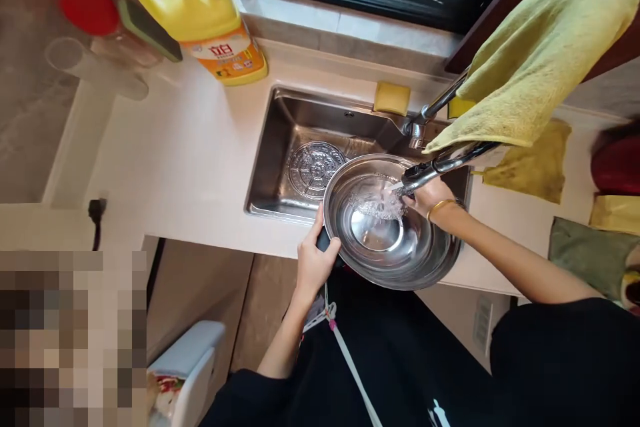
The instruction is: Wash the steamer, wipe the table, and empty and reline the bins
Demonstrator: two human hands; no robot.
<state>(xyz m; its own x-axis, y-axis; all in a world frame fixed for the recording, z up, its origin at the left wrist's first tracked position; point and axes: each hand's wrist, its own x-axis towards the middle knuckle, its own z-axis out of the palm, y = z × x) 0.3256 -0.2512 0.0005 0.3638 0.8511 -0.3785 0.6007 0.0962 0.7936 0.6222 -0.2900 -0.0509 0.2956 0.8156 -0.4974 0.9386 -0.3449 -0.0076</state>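
Metal bowl [434, 260] over sink [270, 153] front edge, 5 o'clock of sink. Water [379, 203] running into it from tap spout [423, 175], coming in from 2 o'clock. Left hand [315, 259] gripping bowl at 8 o'clock, by a dark grip piece [324, 239]. Right hand [431, 195] at bowl's 2 o'clock, partly behind spout, can't tell if open or closed. Yellow cloth [545, 67] draped on tap, 2 o'clock. Sponge [393, 99] at 12, yellow bottle [215, 33] at 10.

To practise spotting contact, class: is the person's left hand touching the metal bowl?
Touching. In the head view, the left hand grips the metal bowl at its left edge.
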